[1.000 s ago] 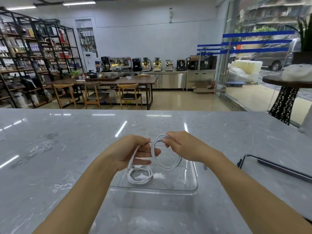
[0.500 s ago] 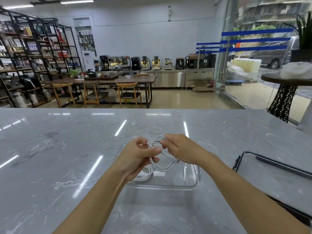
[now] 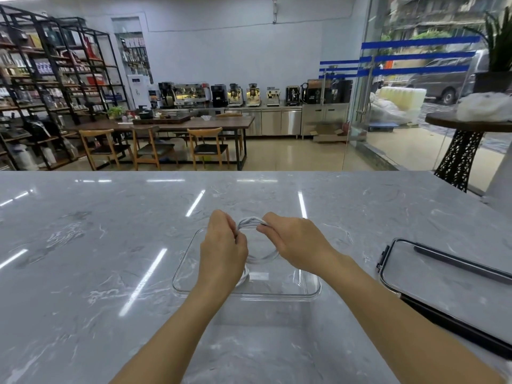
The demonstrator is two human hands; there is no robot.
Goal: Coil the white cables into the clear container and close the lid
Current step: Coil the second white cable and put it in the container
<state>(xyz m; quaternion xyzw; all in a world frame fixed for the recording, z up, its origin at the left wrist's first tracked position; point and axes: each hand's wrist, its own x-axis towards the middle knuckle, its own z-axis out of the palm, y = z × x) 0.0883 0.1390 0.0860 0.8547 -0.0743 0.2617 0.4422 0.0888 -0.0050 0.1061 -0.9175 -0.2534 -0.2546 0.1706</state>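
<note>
Holding a looped white cable [image 3: 250, 221] between them, the left hand [image 3: 223, 249] and right hand [image 3: 293, 241] each pinch the top of the coil above the clear container [image 3: 310, 286] on the marble worktop [image 3: 83, 245]. The loop hangs below the fingers, inside the container's rim. Another cable [image 3: 245, 275] lies beneath the left hand. The lid [image 3: 443, 289] rests well right of the right hand. No writing is legible.
</note>
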